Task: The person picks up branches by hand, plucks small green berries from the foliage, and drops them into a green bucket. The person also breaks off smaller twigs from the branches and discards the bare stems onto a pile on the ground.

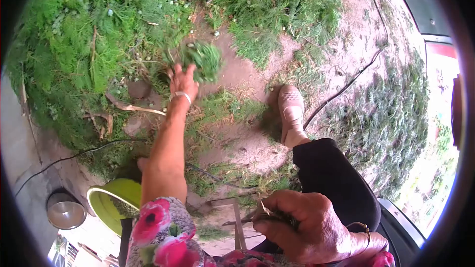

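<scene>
My left hand [183, 83] reaches forward over the ground, its fingers apart. Just beyond its fingertips is a motion-blurred green sprig [204, 62]; whether they touch is unclear. Close to my body, my right hand [309, 225] is closed, with a thin pale piece between thumb and forefinger and some dark green bits in the palm. What that pale piece is cannot be made out. Heaped cut green branches [99, 34] lie ahead and to the left of my left hand, and another green heap [277, 10] lies to its upper right.
A lime-green tub [111, 193] holding small bits and a metal bowl [67, 213] are at lower left. Bare sticks [136, 109] lie by my left wrist. A black cable [354, 80] crosses the ground. My outstretched foot [291, 106] is right of centre. More greenery [376, 123] lies right.
</scene>
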The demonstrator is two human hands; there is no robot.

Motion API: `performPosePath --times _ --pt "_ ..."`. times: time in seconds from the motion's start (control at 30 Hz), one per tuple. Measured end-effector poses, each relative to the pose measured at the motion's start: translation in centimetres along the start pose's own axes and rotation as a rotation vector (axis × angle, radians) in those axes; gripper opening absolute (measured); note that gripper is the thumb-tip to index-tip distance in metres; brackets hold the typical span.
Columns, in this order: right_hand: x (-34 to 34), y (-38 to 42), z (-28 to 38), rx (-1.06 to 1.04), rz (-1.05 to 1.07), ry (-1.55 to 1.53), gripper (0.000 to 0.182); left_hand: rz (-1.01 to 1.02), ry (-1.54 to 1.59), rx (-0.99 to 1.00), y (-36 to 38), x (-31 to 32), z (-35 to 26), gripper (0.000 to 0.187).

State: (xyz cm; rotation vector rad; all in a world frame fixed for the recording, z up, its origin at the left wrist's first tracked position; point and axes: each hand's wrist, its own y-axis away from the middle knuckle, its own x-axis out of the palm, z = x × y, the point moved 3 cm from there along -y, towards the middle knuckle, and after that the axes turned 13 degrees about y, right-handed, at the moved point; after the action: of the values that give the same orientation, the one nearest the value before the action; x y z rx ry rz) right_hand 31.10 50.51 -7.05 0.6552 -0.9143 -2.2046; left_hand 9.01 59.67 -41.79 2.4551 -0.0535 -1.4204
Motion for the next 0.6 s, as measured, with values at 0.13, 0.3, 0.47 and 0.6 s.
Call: performPosePath --times 0.13,0.3,0.47,0.6 --pt "0.1 0.9 0.9 0.066 -0.020 0.043 0.013 0.057 0.018 -0.135 8.9 3.0 2.4 0.048" --pt "-0.1 1.3 0.2 -0.254 -0.284 0.104 0.013 -0.086 0.316 -0.191 13.9 0.0 2.5 0.018" --pt "0.3 0.4 1.0 -0.380 -0.474 -0.025 0.019 -0.077 1.063 -0.334 15.1 -10.4 1.1 0.013" --pt "1.2 -0.4 2.1 -0.417 -0.533 0.122 0.017 -0.095 1.693 -0.287 18.5 -20.5 -6.4 0.011"
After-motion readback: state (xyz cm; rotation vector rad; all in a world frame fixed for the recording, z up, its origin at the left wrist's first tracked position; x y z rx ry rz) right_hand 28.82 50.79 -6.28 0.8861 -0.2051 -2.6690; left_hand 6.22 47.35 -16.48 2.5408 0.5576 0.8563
